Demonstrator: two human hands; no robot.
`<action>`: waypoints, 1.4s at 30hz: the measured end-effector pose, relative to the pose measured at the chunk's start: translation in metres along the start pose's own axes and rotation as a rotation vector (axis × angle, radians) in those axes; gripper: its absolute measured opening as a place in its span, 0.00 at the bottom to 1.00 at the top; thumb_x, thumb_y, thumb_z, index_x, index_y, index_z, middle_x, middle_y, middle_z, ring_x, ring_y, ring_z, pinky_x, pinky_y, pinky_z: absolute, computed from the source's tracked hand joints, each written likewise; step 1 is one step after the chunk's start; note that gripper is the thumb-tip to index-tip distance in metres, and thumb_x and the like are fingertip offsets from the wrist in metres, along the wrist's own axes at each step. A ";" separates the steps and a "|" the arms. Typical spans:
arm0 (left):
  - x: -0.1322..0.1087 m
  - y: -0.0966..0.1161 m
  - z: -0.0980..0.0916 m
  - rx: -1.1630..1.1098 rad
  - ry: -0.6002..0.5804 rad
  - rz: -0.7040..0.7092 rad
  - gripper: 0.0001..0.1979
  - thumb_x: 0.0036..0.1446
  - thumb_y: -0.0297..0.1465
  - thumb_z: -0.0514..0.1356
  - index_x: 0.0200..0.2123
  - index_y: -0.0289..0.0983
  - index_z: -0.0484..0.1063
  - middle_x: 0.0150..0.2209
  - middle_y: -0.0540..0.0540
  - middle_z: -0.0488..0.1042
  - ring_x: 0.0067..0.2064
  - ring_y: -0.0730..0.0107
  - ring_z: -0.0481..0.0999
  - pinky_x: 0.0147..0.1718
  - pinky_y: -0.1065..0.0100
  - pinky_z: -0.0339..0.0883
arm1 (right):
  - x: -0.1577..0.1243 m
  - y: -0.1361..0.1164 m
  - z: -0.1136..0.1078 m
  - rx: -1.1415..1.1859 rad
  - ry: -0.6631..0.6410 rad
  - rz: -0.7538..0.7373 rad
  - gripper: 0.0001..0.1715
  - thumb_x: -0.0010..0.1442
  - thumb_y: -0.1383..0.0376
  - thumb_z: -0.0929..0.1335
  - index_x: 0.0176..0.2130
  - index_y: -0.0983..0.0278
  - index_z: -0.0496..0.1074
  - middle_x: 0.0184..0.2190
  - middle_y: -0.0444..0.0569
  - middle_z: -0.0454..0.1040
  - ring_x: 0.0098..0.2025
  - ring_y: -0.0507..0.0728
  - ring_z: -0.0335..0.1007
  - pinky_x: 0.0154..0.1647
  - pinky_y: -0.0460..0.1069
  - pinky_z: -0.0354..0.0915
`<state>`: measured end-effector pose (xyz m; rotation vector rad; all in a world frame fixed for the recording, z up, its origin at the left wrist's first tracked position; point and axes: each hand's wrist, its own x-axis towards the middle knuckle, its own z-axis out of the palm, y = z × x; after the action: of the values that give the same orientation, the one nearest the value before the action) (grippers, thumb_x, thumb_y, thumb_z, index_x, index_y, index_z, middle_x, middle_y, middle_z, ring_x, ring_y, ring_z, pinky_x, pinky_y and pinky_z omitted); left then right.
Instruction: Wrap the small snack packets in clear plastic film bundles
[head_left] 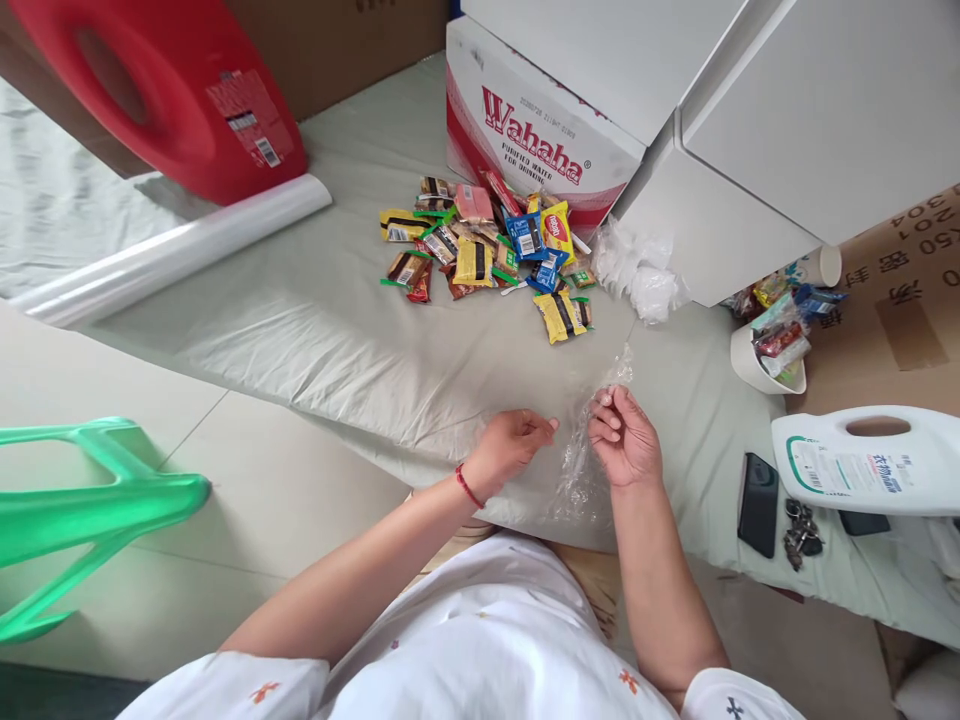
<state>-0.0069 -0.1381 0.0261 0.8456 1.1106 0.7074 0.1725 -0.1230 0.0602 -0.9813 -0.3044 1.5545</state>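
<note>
A crumpled piece of clear plastic film [581,470] hangs just above the pale green cloth, close to my body. My right hand [626,435] is closed with the fingers curled, gripping this film near its upper part. Just left of it, my left hand [517,450], with a red cord at the wrist, is pinched together; whatever lies between its fingertips is too small or transparent to make out. Beyond both hands lies a heap of small wrapped snacks [474,262] in yellow, blue, pink and green packets. One yellow packet [559,316] sits at its near right edge.
A Wahaha carton [536,130] stands behind the snacks, beside crumpled clear plastic bags [645,270]. At right are a paper cup of snacks [769,365], a phone [757,505], keys [802,535] and a white detergent bottle [877,460]. A shiny roll [180,250], red jug [187,100] and green stool [97,510] occupy the left.
</note>
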 end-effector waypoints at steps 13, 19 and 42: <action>0.002 -0.003 0.027 -0.291 -0.218 -0.242 0.28 0.48 0.57 0.69 0.27 0.36 0.70 0.25 0.49 0.73 0.19 0.82 0.56 0.20 0.69 0.38 | -0.003 -0.003 0.000 0.216 -0.157 0.098 0.12 0.58 0.72 0.76 0.37 0.64 0.70 0.29 0.38 0.69 0.21 0.39 0.58 0.13 0.31 0.57; 0.005 0.000 0.028 -0.406 -0.099 -0.180 0.20 0.42 0.42 0.73 0.28 0.37 0.67 0.28 0.52 0.73 0.22 0.83 0.57 0.21 0.72 0.41 | -0.002 -0.006 -0.008 0.225 -0.179 0.092 0.10 0.62 0.72 0.73 0.37 0.62 0.68 0.30 0.38 0.69 0.21 0.40 0.59 0.13 0.31 0.57; 0.007 -0.004 0.033 -0.492 -0.140 -0.188 0.23 0.37 0.43 0.75 0.28 0.36 0.70 0.26 0.54 0.67 0.23 0.82 0.53 0.22 0.70 0.38 | -0.003 -0.010 -0.023 0.237 -0.167 0.075 0.10 0.62 0.71 0.74 0.38 0.61 0.70 0.30 0.38 0.69 0.20 0.40 0.57 0.14 0.31 0.58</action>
<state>0.0274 -0.1416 0.0259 0.3599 0.8259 0.7112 0.1959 -0.1309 0.0546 -0.6867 -0.1958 1.7014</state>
